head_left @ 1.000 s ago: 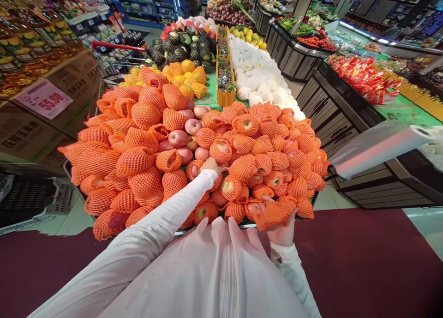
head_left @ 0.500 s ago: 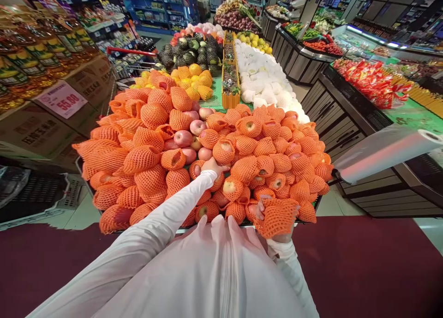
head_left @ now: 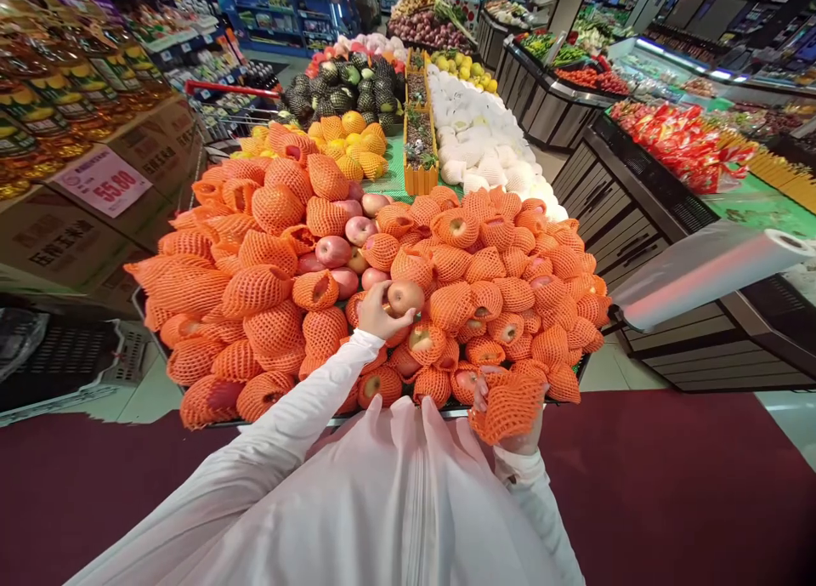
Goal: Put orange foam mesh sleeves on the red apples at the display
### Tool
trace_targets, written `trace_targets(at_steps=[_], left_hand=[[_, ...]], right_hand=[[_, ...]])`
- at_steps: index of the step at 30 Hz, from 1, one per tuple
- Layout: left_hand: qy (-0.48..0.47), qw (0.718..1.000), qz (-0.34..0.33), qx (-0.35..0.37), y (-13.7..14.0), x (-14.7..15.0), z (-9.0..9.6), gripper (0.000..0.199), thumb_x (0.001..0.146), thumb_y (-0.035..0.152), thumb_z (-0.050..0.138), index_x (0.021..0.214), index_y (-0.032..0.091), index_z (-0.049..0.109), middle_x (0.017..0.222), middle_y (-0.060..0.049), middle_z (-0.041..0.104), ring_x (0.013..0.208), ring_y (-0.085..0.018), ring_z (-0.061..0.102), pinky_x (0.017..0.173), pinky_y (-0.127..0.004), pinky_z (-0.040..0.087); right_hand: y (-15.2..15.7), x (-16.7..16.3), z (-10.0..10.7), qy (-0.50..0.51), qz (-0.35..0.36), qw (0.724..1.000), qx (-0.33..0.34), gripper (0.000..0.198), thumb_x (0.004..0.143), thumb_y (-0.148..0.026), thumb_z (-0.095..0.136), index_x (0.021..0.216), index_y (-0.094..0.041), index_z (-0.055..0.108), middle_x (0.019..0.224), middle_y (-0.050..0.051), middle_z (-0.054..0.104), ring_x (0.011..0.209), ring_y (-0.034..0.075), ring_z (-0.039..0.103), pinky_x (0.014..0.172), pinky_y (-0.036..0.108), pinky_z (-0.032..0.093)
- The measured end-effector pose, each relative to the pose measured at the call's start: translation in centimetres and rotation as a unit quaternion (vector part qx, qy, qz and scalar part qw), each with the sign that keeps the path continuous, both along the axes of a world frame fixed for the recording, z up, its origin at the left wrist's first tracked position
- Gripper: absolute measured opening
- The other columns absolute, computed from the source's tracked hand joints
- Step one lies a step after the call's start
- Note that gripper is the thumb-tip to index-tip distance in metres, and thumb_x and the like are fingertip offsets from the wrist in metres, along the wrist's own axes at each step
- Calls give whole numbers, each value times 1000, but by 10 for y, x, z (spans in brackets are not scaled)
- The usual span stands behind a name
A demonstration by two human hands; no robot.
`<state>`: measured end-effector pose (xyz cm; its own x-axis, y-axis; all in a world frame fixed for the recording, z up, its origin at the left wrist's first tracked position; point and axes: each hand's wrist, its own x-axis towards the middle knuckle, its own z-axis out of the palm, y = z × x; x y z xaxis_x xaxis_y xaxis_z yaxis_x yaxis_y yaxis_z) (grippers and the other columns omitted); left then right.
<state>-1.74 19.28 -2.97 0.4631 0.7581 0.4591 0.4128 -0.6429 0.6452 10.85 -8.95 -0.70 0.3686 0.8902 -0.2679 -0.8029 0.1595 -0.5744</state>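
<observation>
Above the middle of the fruit heap, my left hand [head_left: 381,314] grips a bare apple [head_left: 405,297], thumb on its near side and fingers on its far side. At the heap's front right edge, my right hand [head_left: 524,437] is closed around an orange foam net [head_left: 510,405], which hides most of the fingers. The net looks loose and crumpled. Around both hands lie many apples in orange foam nets [head_left: 271,331]. A patch of bare apples [head_left: 332,252] shows just beyond my left hand.
Beyond the heap lie yellow netted fruit [head_left: 353,148], dark netted melons [head_left: 344,88] and white-wrapped fruit [head_left: 484,144], with a planter box [head_left: 421,148] between. A plastic bag roll [head_left: 714,275] juts in at right. Oil bottles [head_left: 38,101] stand on cartons [head_left: 70,237] at left.
My left hand has lifted a bare apple from among the netted ones and turned so the apple shows. My right hand stays at the front edge with the foam net.
</observation>
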Motion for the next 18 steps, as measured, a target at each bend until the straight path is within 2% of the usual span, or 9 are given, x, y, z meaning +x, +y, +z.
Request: trace_targets(at_steps=[4, 8, 10, 14, 18], left_hand=[[-67, 994, 12, 84, 15, -10, 29, 66, 62, 40, 76, 118, 16, 50, 114, -11, 61, 103, -27, 62, 87, -38, 52], [-100, 986, 36, 127, 40, -7, 48, 69, 64, 36, 75, 124, 14, 46, 121, -13, 58, 112, -29, 58, 95, -41, 49], [-73, 990, 24, 119, 48, -2, 47, 70, 66, 37, 75, 125, 14, 46, 121, -14, 58, 113, -29, 57, 96, -41, 49], [66, 996, -27, 53, 51, 5, 32, 67, 66, 45, 76, 120, 15, 52, 112, -12, 61, 105, -30, 60, 91, -42, 51], [127, 991, -26, 16, 46, 6, 27, 70, 67, 52, 73, 122, 15, 53, 110, -11, 60, 104, -30, 60, 88, -41, 52]], right_hand=[[5, -2, 0, 7, 12, 1000, 4, 81, 65, -91, 40, 102, -25, 70, 79, 5, 61, 60, 17, 50, 57, 32, 48], [8, -6, 3, 1, 19, 1000, 15, 81, 67, -89, 42, 105, -23, 70, 81, 6, 61, 60, 17, 50, 57, 31, 47], [10, -8, 6, 2, 21, 1000, 19, 80, 67, -88, 45, 105, -22, 70, 80, 6, 61, 61, 17, 51, 58, 31, 47], [11, -10, 11, -7, 20, 1000, 5, 78, 66, -89, 44, 102, -24, 71, 79, 5, 61, 61, 18, 52, 56, 31, 47], [12, -11, 9, -36, 21, 999, -25, 77, 66, -90, 41, 103, -29, 69, 83, 5, 65, 66, 20, 57, 61, 36, 51]])
